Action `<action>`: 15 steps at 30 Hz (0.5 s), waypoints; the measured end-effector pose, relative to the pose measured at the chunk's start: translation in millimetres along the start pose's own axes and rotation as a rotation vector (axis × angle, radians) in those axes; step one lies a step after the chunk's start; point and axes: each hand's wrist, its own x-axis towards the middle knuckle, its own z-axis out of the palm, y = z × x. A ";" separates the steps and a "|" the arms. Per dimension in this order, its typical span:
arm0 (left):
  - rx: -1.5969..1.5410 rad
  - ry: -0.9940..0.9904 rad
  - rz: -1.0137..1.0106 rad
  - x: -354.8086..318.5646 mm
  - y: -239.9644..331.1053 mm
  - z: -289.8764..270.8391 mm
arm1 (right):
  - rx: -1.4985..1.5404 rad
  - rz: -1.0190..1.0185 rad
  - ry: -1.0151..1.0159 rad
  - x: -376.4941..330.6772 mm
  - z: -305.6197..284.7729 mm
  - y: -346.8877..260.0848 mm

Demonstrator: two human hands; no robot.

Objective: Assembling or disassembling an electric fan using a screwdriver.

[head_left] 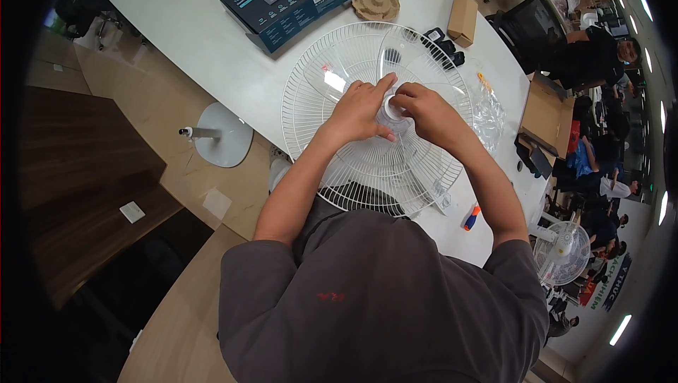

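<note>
A round white wire fan grille (293, 125) lies in front of me at the table's edge, with clear plastic fan blades (321, 76) set over it. At the centre is a round white hub cap (393, 109). My right hand (432, 118) has its fingers curled and pinched on that cap. To the left of the hub rests my left hand (359, 111), its thumb and index finger spread wide around the centre. Its other fingers are bent, and their tips are partly hidden.
On the white table (176, 26) are a dark switch box (286, 2), a brown moulded pulp piece (376, 3), a small carton (462, 19), black parts (445, 48), clear plastic wrap (487, 115) and a screwdriver (472, 218). A white fan base (224, 139) stands on the floor at left.
</note>
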 end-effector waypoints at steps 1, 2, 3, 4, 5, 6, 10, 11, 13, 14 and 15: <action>0.000 -0.002 0.002 0.1 0.9 -0.6 | -0.008 -0.012 0.000 -0.2 1.0 1.8; 0.001 -0.001 0.004 0.2 0.6 -0.1 | -0.016 -0.023 -0.001 -0.4 1.2 2.9; -0.006 0.001 0.008 0.2 -0.9 0.9 | -0.017 -0.023 0.001 -0.1 1.0 2.6; -0.012 0.002 0.012 0.2 -2.1 1.6 | -0.005 0.033 -0.028 0.2 1.0 2.0; -0.011 0.003 0.014 -0.2 -3.1 1.9 | 0.008 0.090 -0.056 0.4 0.8 1.8; -0.013 0.004 0.024 -0.4 -3.3 1.8 | 0.006 0.091 -0.053 0.3 1.4 3.7; -0.012 0.015 0.046 0.9 -3.2 2.0 | -0.046 0.141 -0.013 1.9 2.8 4.9; -0.011 0.014 0.046 0.6 -2.8 1.4 | -0.073 0.164 -0.011 2.5 2.7 3.6; 0.005 -0.018 -0.009 0.6 1.1 -2.6 | -0.104 0.163 -0.013 3.6 2.9 7.4; 0.007 -0.018 -0.007 1.0 1.4 -2.4 | -0.134 0.160 -0.017 4.2 3.9 9.8; 0.010 -0.021 -0.012 1.5 1.7 -1.7 | -0.135 0.161 -0.014 4.3 7.5 12.9</action>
